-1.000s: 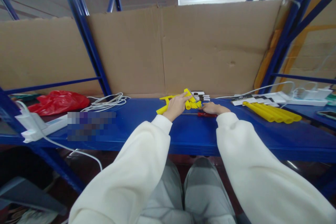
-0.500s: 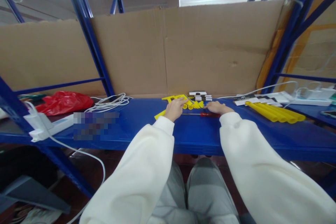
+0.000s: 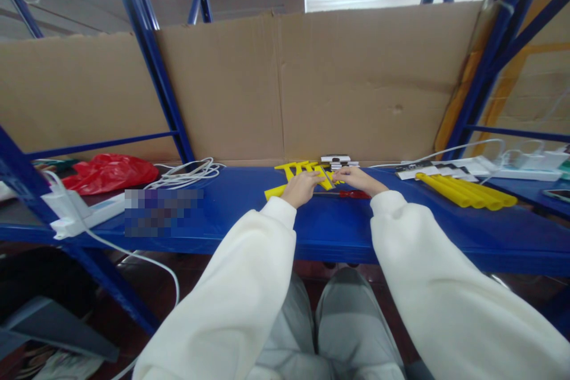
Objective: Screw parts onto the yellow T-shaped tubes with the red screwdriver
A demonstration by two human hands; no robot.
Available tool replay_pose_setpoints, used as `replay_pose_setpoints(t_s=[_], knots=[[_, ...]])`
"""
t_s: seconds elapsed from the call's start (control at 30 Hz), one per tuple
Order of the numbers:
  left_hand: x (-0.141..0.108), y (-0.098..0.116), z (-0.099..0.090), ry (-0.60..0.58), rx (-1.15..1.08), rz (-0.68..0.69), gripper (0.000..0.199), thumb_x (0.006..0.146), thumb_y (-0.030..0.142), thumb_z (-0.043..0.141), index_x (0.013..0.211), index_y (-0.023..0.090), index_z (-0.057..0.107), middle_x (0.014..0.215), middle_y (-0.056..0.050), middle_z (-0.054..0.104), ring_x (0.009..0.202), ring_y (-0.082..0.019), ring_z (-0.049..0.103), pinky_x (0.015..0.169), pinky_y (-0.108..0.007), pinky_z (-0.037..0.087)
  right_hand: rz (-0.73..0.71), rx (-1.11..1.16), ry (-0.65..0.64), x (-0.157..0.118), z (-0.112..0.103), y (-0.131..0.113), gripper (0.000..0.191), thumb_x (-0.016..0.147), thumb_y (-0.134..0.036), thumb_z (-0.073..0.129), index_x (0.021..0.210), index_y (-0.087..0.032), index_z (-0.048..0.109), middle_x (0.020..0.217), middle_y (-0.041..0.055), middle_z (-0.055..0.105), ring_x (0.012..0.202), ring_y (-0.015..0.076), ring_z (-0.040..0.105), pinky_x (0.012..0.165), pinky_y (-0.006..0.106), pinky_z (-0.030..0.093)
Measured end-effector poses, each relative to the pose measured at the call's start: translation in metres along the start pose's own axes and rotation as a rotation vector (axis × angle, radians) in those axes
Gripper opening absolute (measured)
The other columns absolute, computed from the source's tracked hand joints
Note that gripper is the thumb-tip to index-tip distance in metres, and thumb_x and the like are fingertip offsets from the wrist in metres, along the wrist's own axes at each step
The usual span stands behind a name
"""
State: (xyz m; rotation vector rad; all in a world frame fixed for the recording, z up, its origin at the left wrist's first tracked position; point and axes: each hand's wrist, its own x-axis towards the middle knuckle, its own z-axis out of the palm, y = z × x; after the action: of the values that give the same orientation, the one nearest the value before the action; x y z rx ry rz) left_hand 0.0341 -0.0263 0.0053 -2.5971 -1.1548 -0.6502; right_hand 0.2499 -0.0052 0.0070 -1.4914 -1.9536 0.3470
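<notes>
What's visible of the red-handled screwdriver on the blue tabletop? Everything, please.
The red-handled, thin-shafted screwdriver lies flat and crosswise on the blue, metal-looking tabletop, in front of the yellow, plastic-looking pieces. Its handle, apparently plastic, is at the image's right; the slender, metal-looking shaft runs leftward toward the left hand. The tip can't be made out. The right hand is just beyond the handle, contact unclear; neither hand grips it.

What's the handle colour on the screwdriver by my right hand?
The screwdriver handle is red, in the head view.
</notes>
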Motion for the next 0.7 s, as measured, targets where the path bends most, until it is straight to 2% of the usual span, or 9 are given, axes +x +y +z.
replay_pose_setpoints(t_s=[0.13,0.3,0.43,0.5,0.6,0.7], knots=[[0.001,-0.001,0.002,0.019,-0.014,0.002,0.043,0.095,0.008,0.049,0.128,0.025,0.07,0.14,-0.007,0.064,0.128,-0.021,0.061,0.11,-0.038,0.048,-0.073,0.202,-0.024,0.001,0.003,0.0,0.015,0.074,-0.032,0.07,0.07,-0.019,0.076,0.093,0.0053,0.078,0.094,0.0222,0.069,0.096,0.036,0.05],[0.002,-0.002,0.003,0.048,-0.021,0.022,0.043,0.095,0.008,0.049,0.128,0.025,0.07,0.138,-0.007,0.066,0.126,-0.021,0.063,0.108,-0.038,0.049,-0.033,0.364,-0.036,-0.002,0.003,-0.004,0.015,0.066,-0.034,0.075,0.065,-0.019,0.073,0.089,0.0047,0.077,0.092,0.021,0.068,0.095,0.036,0.049],[0.002,-0.003,0.003,0.056,-0.023,0.02,0.042,0.095,0.009,0.05,0.127,0.025,0.071,0.138,-0.007,0.066,0.125,-0.021,0.063,0.107,-0.037,0.05,-0.012,0.413,-0.041,-0.004,0.002,-0.007,0.013,0.063,-0.031,0.075,0.061,-0.019,0.07,0.081,0.0029,0.074,0.083,0.0177,0.065,0.089,0.031,0.049],[0.002,-0.005,0.004,0.054,-0.021,0.001,0.042,0.095,0.009,0.051,0.127,0.026,0.071,0.138,-0.007,0.066,0.125,-0.021,0.063,0.107,-0.037,0.05,0.041,0.392,0.018,-0.004,0.0,-0.006,0.012,0.064,-0.03,0.074,0.063,-0.018,0.07,0.076,0.0018,0.072,0.076,0.016,0.063,0.08,0.028,0.05],[0.002,-0.008,0.004,0.032,-0.007,-0.047,0.043,0.095,0.009,0.051,0.128,0.028,0.071,0.139,-0.006,0.065,0.126,-0.021,0.063,0.107,-0.036,0.05,0.199,0.32,0.17,-0.003,-0.011,0.002,0.015,0.072,-0.029,0.069,0.073,-0.015,0.073,0.068,0.0018,0.068,0.066,0.0147,0.059,0.065,0.026,0.048],[0.001,-0.01,0.004,0.016,-0.004,-0.069,0.042,0.096,0.01,0.049,0.128,0.027,0.07,0.141,-0.006,0.064,0.128,-0.021,0.061,0.108,-0.035,0.049,0.369,0.159,0.307,-0.002,-0.025,0.018,0.021,0.082,-0.026,0.061,0.084,-0.01,0.075,0.074,0.0078,0.071,0.071,0.0178,0.063,0.063,0.026,0.047]])
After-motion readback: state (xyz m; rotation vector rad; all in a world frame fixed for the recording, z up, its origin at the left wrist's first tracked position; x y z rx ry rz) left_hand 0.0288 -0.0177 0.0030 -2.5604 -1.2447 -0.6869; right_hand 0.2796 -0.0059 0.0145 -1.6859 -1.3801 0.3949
